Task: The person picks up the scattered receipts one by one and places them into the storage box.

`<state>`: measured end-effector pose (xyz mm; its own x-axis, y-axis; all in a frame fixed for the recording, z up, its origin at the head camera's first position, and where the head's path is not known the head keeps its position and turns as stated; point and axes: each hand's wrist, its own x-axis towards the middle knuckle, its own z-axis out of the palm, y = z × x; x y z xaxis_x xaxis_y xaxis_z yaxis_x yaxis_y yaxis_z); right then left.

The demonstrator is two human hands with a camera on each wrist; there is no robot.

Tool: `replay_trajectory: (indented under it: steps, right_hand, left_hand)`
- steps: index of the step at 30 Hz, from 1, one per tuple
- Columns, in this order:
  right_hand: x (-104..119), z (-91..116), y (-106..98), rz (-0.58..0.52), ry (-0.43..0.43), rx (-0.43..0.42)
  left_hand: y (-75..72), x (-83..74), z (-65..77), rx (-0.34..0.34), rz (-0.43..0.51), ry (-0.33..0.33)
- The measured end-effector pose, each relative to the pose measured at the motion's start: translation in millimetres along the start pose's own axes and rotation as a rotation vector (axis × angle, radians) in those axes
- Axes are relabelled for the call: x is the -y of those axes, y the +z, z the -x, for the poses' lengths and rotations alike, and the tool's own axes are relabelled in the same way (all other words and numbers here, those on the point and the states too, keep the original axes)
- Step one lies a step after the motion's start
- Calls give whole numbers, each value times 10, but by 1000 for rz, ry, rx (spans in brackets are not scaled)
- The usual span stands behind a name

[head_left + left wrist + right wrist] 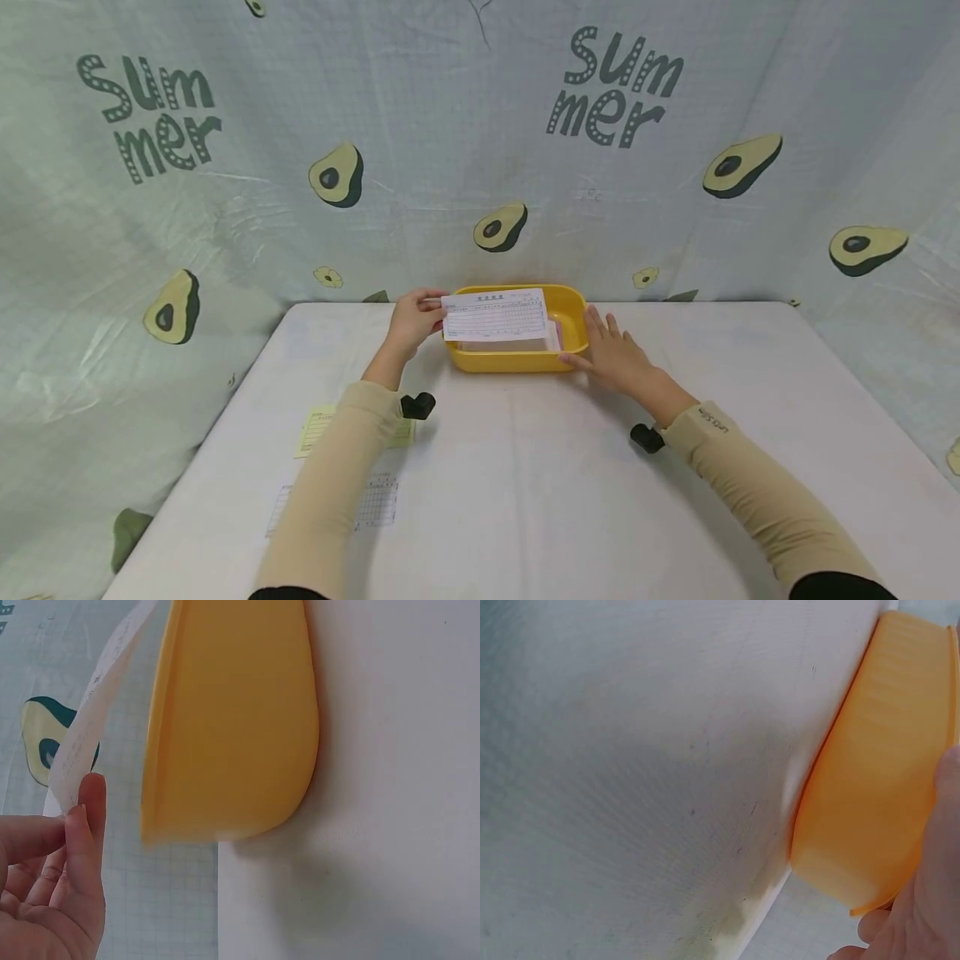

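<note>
My left hand (417,323) pinches the left edge of a white printed form (495,317) between thumb and fingertips. The sheet hangs over a yellow plastic basin (517,362) and covers much of its opening. In the left wrist view the paper (96,705) curves upward from the fingertips, beside the basin's outer wall (232,727). More white paper (553,335) shows inside the basin under the form. Against the basin's right end lies my right hand (618,358), fingers spread and fairly straight. The right wrist view has this hand (922,877) along the basin's rim.
A yellow printed form (317,425) and a white printed form (377,502) lie on the table's left side, partly hidden by the left sleeve (330,483). The basin stands at the far edge of the white table (510,475), before a hanging avocado-print cloth (420,150).
</note>
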<state>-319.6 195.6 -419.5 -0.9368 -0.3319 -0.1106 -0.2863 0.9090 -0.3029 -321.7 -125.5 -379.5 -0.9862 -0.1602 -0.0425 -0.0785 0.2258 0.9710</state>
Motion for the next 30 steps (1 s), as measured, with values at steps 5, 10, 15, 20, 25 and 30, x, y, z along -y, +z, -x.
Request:
replay_trajectory:
  steps: [5, 10, 15, 20, 25, 30]
  right_hand:
    - [-6, -2, -15, 4, -6, 0]
    - [-16, -5, -9, 4, -11, -2]
    - [-14, -6, -1, -4, -9, 2]
    - [-23, 4, 6, -9, -12, -5]
    - [-37, 6, 15, -16, -17, -6]
    - [-26, -4, 28, -23, -13, -4]
  left_hand:
    - [98, 2, -62, 11, -17, -4]
    - [205, 6, -125, 10, -29, -18]
    - [291, 9, -166, 17, -24, -36]
    - [365, 34, -214, 9, -84, -21]
    - [426, 31, -242, 3, -158, 16]
    - [445, 18, -228, 14, -226, 17]
